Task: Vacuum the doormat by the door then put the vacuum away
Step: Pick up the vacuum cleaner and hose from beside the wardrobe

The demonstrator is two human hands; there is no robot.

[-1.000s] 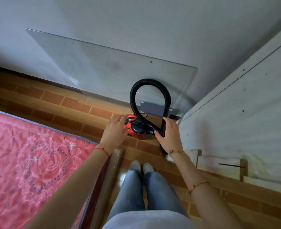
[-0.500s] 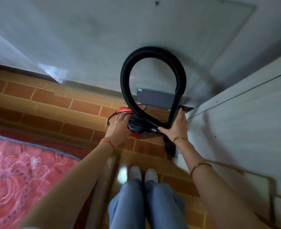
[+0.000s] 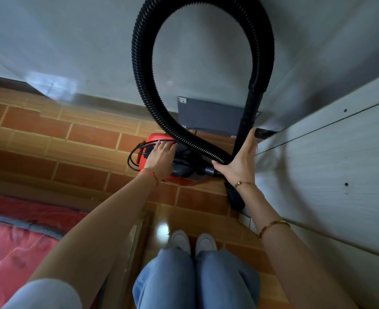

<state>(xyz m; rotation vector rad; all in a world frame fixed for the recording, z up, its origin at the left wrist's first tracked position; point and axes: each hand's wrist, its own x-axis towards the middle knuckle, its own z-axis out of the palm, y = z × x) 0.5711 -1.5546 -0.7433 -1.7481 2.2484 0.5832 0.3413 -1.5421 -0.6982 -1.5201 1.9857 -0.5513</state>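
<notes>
The vacuum (image 3: 156,139) sits on the floor, close to the wall (image 3: 72,41). Its loose cord (image 3: 131,158) loops out beside it. My left hand (image 3: 161,159) lies flat on it, fingers straight. My right hand (image 3: 240,162), fingers spread, props the hose (image 3: 144,85) up near the wall. I think the springy hose could flop down if I let go.

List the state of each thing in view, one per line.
Vacuum: resting on the floor.
Hose: attached, arched up in a loop.
Cord: loosely bunched at the vacuum's side.
Left hand: flat on the vacuum.
Right hand: open, pressing the hose.
</notes>
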